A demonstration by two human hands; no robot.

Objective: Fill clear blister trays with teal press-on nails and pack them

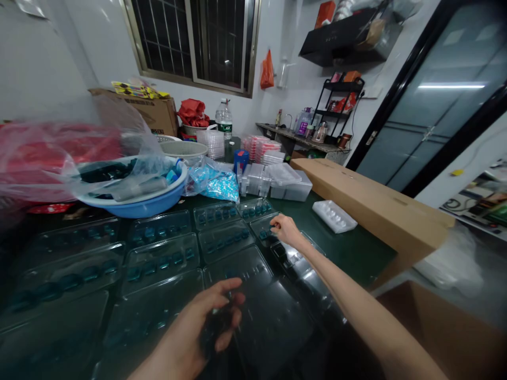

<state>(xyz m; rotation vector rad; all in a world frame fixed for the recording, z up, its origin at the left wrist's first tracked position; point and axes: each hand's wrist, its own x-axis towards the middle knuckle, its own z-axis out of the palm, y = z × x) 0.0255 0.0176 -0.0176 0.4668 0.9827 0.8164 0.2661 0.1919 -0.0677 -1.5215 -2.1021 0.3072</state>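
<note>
Rows of clear plastic blister trays cover the dark green table; the far ones hold small blue pieces in their pockets. My right hand reaches out to a far tray, its fingers pinched over a pocket. What the fingertips hold is too small to name. My left hand hovers close to me above the near trays. It is cupped and closed around a bunch of small dark pieces.
A blue basin with a clear bag stands at the back left, a bag of blue parts beside it. Clear boxes, a white tray and a long cardboard box lie on the right. An open carton sits near right.
</note>
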